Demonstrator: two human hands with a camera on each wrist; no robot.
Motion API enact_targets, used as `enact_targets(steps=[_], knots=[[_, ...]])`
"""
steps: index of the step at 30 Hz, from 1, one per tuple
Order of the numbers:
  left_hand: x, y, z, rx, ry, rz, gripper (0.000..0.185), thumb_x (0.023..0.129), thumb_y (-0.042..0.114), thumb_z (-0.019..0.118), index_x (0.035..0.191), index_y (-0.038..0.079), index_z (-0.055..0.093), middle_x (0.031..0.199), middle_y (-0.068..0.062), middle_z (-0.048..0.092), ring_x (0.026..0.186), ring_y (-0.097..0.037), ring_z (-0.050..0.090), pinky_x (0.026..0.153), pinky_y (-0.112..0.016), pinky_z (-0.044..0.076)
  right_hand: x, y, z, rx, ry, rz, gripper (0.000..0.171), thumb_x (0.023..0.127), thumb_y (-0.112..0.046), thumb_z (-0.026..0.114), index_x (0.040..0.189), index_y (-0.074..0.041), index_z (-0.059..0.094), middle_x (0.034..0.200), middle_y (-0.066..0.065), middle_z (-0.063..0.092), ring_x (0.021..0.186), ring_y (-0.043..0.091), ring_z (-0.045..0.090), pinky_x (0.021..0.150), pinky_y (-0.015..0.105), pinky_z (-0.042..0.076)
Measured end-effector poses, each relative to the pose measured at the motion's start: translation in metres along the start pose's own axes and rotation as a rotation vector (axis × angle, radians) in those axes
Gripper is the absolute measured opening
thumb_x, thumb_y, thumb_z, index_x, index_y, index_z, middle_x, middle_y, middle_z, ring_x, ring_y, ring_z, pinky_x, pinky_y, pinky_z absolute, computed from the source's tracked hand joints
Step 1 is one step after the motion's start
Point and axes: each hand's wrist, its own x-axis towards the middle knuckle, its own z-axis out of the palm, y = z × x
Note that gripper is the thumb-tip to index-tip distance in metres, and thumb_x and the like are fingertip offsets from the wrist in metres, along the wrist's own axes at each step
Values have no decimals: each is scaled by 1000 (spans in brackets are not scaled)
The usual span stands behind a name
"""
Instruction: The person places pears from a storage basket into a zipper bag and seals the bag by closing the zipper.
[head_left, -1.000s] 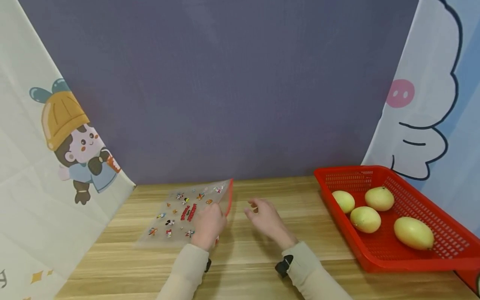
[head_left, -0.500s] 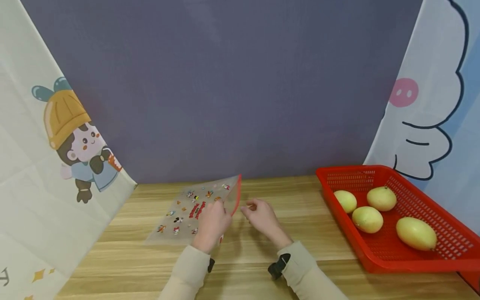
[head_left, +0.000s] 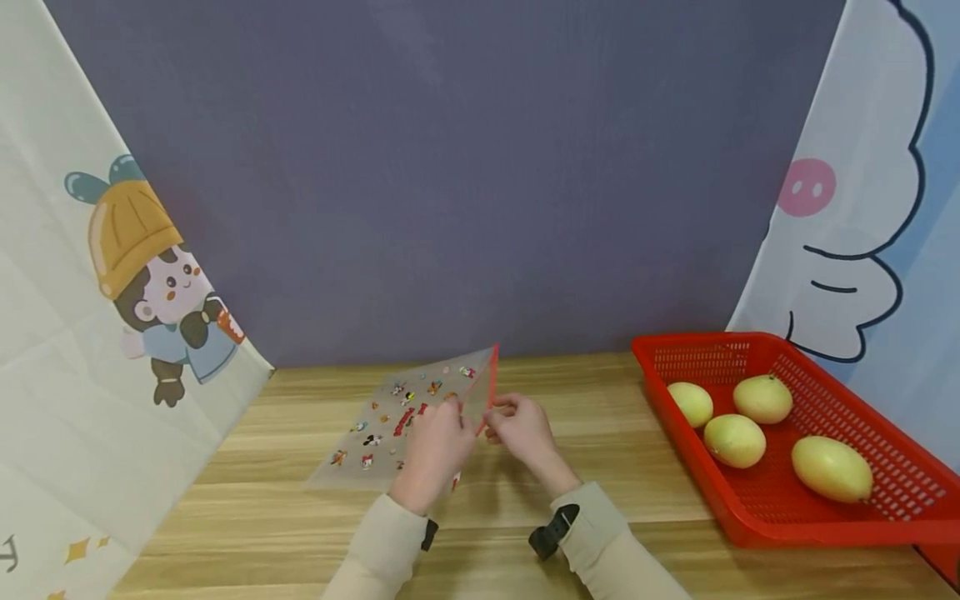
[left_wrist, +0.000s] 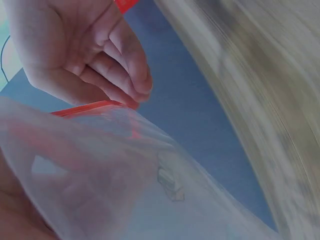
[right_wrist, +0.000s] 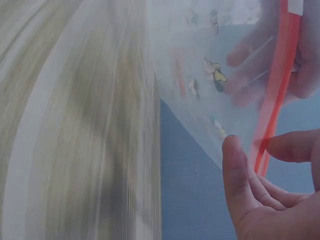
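Above the wooden counter (head_left: 525, 517), both hands pinch the cartoon-printed zip bag (head_left: 397, 417) — left hand (head_left: 435, 446) beneath, right hand (head_left: 521, 429) at its red zip strip (head_left: 487, 392) — likely opening it; next, parting the strip.

The clear zip bag (head_left: 405, 417) carries a short line of red lettering among small cartoon figures, too small and tilted for me to read. I can make out no other writing.
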Motion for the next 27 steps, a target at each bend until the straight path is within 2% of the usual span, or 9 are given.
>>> enact_targets(steps=[3,6,12,14,17,20,24,27], knots=[[-1,3,-1,11,9,28,11,89,3,62,91,-5,69,55,-1,51,39,-9,37,32,-20,30,1,0,0,25,7,5,32,89,4,67,118,15,62,84,18,72,66,29,73,62,35,65],[-2,5,-1,28,23,57,6,88,3,65,84,-2,67,55,-1,51,40,-9,37,34,-21,30,1,-1,-1,1,22,-4,31,88,4,68,117,14,63,85,18,73,65,28,73,63,39,65],[-3,7,-1,24,45,95,4,81,-4,67,85,-2,69,54,2,49,42,-6,32,36,-19,27,0,-2,-2,-147,77,-36,27,85,1,73,111,8,68,87,15,72,69,18,69,61,26,59],[-3,9,0,26,64,106,6,79,-5,67,83,0,69,53,4,45,44,-6,30,37,-19,26,0,-2,-2,-168,87,-35,27,84,1,73,110,7,68,87,14,71,70,16,67,61,25,58],[-1,13,0,47,89,131,12,77,-5,67,70,4,62,54,6,35,47,-7,26,39,-20,22,-1,-1,-3,-189,103,-29,28,83,2,74,110,6,69,86,12,70,71,15,65,61,25,57],[3,19,-2,89,143,157,22,76,-3,68,63,10,54,54,5,37,47,-10,32,40,-24,24,-1,0,-4,-206,115,-29,28,81,3,73,109,5,69,84,10,70,72,16,64,61,26,57],[7,23,-8,117,247,164,21,77,-1,72,67,10,58,55,-1,53,43,-16,45,35,-28,33,-1,2,-6,-228,121,-31,28,80,5,74,107,5,69,83,9,69,73,16,64,62,26,57],[9,24,-15,104,288,144,21,77,-2,72,67,10,57,55,-1,52,44,-16,42,36,-29,32,0,4,-8,-224,121,-33,28,80,6,74,108,5,69,83,9,69,71,15,65,62,26,58]])
